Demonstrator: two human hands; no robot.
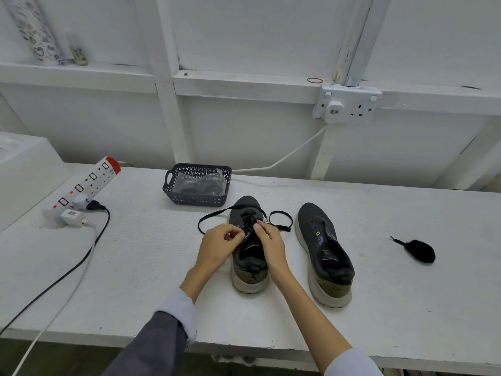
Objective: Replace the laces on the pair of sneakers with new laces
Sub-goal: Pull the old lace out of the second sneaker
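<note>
Reaching in from both sides, the hands meet over the laced shoe (249, 267) at mid-table (135, 267) — left hand (221, 241) curled, fingertips pinching the lace (214, 214) by the tongue; right hand (269, 241), wrist bent, pinches it at the eyelets. Loose lace ends loop outward. The other shoe (322, 248) stands just beside, to the right.

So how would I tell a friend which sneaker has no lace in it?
On the white table, two dark sneakers stand side by side, toes toward the wall. It is the right-hand sneaker, nearer the black lace bundle. Unlike the left sneaker, its eyelets are bare.
</note>
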